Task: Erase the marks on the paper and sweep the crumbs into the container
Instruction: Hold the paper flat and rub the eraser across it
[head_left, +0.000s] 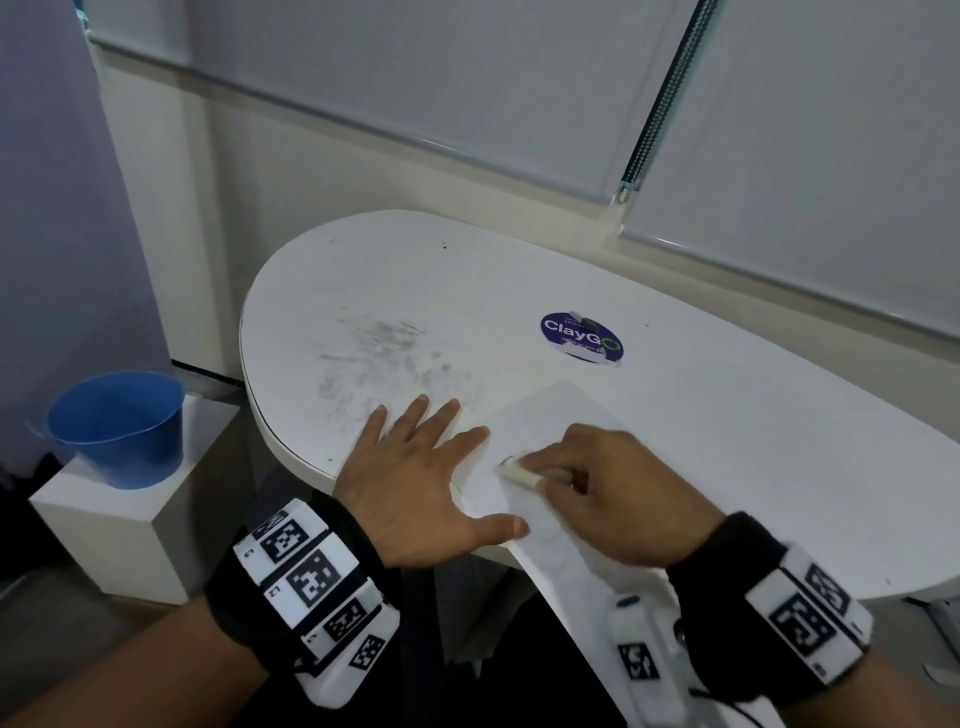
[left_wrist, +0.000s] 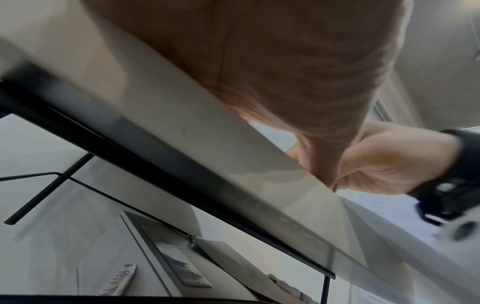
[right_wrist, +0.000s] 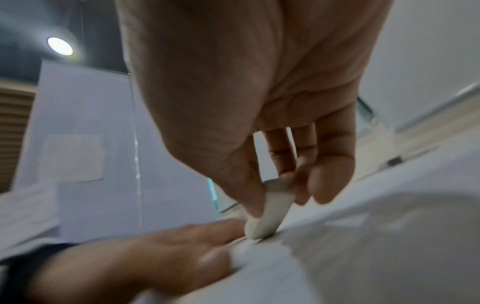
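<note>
The paper (head_left: 550, 441) is laid on the near part of the white table (head_left: 727, 415), one corner pointing far and its near end hanging over the table edge. It is held flat by the left hand (head_left: 415, 483), whose straight, spread fingers are pressed partly on the sheet's left edge and partly on the bare table. The eraser (head_left: 517, 474) is pinched between thumb and fingertips of the right hand (head_left: 613, 493) and is set on the sheet just right of the left hand; in the right wrist view its tip (right_wrist: 267, 214) is seen touching the paper beside the left fingers. Its long axis lies roughly left to right. No marks or crumbs can be made out on the sheet. The blue bucket (head_left: 119, 426), taken to be the container, stands on a low white block (head_left: 104, 535) well to the left, below table level, so it lies nearer the left hand, and crumbs would have to be swept leftward over the edge.
</note>
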